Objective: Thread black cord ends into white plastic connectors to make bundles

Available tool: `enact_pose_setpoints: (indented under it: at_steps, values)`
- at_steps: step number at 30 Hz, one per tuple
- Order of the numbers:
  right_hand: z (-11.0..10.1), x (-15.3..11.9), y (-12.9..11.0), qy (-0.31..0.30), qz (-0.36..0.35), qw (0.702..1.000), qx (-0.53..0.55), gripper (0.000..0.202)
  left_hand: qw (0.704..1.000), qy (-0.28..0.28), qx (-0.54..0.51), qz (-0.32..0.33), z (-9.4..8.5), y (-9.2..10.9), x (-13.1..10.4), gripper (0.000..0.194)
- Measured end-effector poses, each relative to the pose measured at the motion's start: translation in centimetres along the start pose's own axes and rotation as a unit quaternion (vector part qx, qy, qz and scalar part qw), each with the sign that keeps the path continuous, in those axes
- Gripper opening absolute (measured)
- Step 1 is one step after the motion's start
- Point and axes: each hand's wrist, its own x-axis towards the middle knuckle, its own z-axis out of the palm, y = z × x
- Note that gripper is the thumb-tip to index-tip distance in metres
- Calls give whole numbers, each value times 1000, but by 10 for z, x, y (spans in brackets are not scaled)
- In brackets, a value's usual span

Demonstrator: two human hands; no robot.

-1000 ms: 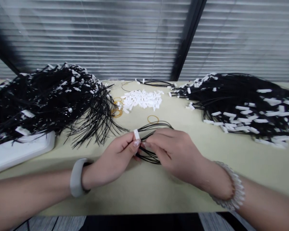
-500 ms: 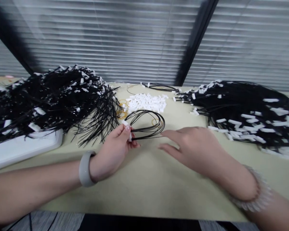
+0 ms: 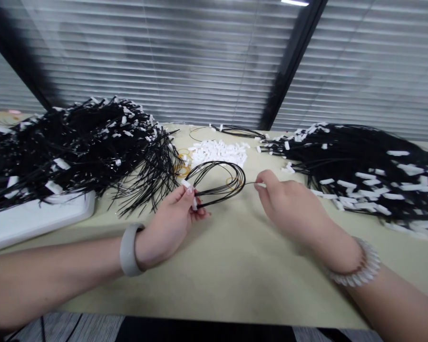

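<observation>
My left hand (image 3: 171, 225) is closed around one end of a looped bundle of thin black cable (image 3: 221, 192). White pieces (image 3: 186, 183) show at the thumb and fingers there. The loops stand out to the right, above the table. From their right side a single thin strand (image 3: 250, 183) runs to my right hand (image 3: 296, 209), whose thumb and forefinger are pinched on it. What the strand's tip looks like is hidden in the fingers.
A large heap of black cables (image 3: 82, 137) with white ends lies left, beside a white case (image 3: 39, 218). Another cable heap (image 3: 371, 152) lies right. Small white pieces (image 3: 217, 153) and yellow rubber bands (image 3: 181, 168) sit behind the loops. Window blinds (image 3: 199, 57) stand behind the table (image 3: 228, 266).
My right hand has moved right and slightly away from me, fingers closing. The strand now stretches out from the loops to it. My left hand has stayed nearly still with the cable.
</observation>
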Motion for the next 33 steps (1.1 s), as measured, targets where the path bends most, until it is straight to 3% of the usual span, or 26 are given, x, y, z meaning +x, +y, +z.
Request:
enact_pose_setpoints:
  at_steps: [2, 4, 6, 8, 10, 11, 14, 18, 20, 22, 23, 24, 25, 28, 29, 31, 33]
  values:
    - [2, 4, 3, -17, -2, 987, 160, 28, 1000, -3, -5, -2, -1, 0, 0, 17]
    - [5, 9, 4, -72, -12, 929, 363, 28, 1000, -7, -6, -3, -2, -1, 0, 17]
    - [6, 13, 4, -119, 6, 823, 555, 32, 1000, -4, -2, -4, -1, -1, 0, 17]
    - [7, 16, 2, -113, 47, 705, 698, 37, 1000, 4, 5, -7, -1, -1, 0, 16]
    - [7, 18, 1, -40, 102, 610, 785, 32, 1000, 8, 6, -8, 0, 0, -1, 16]
    - [7, 19, 1, 4, 128, 578, 806, 26, 1000, 7, 2, -6, 0, 0, -1, 17]
    - [5, 23, 7, 118, 189, 531, 817, 10, 1000, 6, -15, 0, 0, 1, -1, 15]
    - [-14, 35, 19, 195, 191, 517, 812, 2, 1000, 4, -22, -7, 0, 1, -1, 15]
    - [-28, 43, 22, 237, 176, 510, 808, 8, 1000, -3, -17, -8, 0, 1, -2, 16]
    - [-41, 48, 22, 271, 157, 515, 798, 12, 1000, -8, -11, -8, -1, 1, -3, 17]
    - [-45, 48, 19, 281, 145, 532, 786, 15, 1000, -10, -6, -8, -2, 1, -3, 17]
    - [-47, 46, 15, 281, 129, 565, 765, 18, 1000, -15, 2, -6, -3, 0, -3, 18]
    - [-48, 42, 9, 273, 108, 616, 731, 20, 1000, -21, 14, -4, -4, -1, -4, 19]
    - [-41, 24, -13, 224, 6, 819, 528, 9, 996, -52, 72, 19, -8, -5, -3, 20]
    - [-37, 17, -20, 212, -40, 863, 457, 7, 993, -67, 95, 28, -9, -6, -4, 20]
    - [-31, 8, -31, 168, -131, 908, 361, 9, 984, -99, 144, 44, -10, -8, -5, 22]
    - [-25, 3, -37, 133, -181, 923, 314, 11, 971, -131, 194, 53, -11, -7, -7, 23]
